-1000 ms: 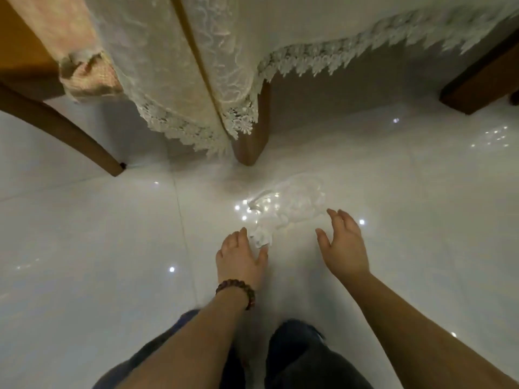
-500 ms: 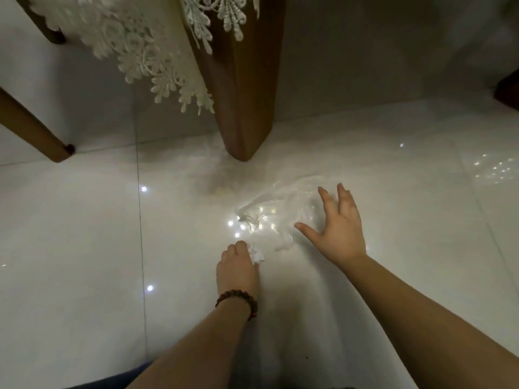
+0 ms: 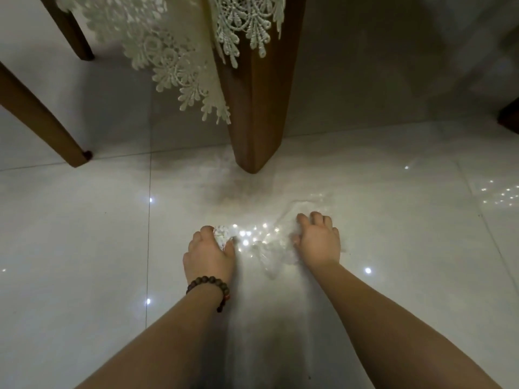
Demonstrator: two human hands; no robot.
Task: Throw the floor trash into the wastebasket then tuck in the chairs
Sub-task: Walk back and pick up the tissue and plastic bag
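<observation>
A clear crumpled plastic bag (image 3: pixel 269 245) lies on the glossy white tile floor just in front of a wooden table leg. My left hand (image 3: pixel 209 254), with a bead bracelet at the wrist, grips a small white crumpled wad (image 3: pixel 222 236) at the bag's left end. My right hand (image 3: pixel 318 240) has its fingers curled down onto the bag's right side, gathering the plastic. No wastebasket shows in the head view.
The table leg (image 3: pixel 258 102) stands straight ahead, with a lace tablecloth (image 3: pixel 179 60) hanging over it. Chair legs (image 3: pixel 36 116) slant at the left, and another dark wooden piece (image 3: pixel 509 116) sits at the right edge. Open tile floor spreads left and right.
The view has dropped closer to the floor. My left hand closed round the white wad, and my right hand moved onto the bag and curled its fingers into it.
</observation>
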